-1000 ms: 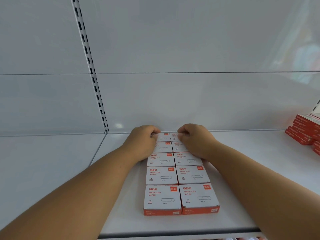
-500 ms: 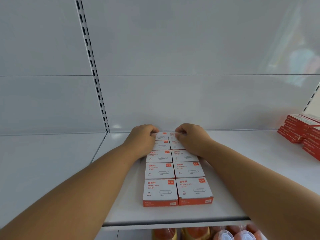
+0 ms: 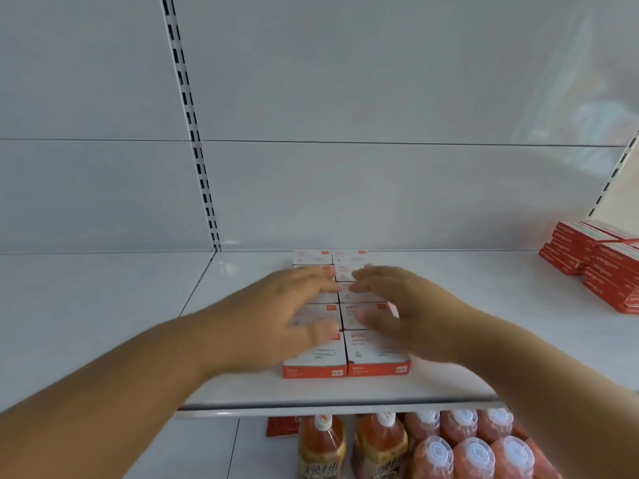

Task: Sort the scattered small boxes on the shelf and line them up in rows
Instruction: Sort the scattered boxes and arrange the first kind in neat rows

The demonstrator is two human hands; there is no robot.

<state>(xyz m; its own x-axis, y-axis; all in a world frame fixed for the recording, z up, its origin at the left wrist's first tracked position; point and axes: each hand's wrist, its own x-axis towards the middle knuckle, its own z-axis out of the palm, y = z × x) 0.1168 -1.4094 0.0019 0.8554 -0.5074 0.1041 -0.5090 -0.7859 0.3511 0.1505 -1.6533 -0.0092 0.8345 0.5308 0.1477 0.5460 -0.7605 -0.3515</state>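
Both my hands are smeared by motion blur. My left hand (image 3: 276,316) and my right hand (image 3: 408,312) hover over two columns of small white and orange cardboard paper clip boxes (image 3: 377,357), covering most of the middle rows, so I cannot tell whether my fingers touch them. The print on the boxes beyond my fingertips is too small to read. Far to the right of my right hand, a stack of flat red cardboard boxes (image 3: 587,250) is cut off by the frame edge. Below my wrists, orange plastic drink bottles (image 3: 380,444) are cropped at the bottom.
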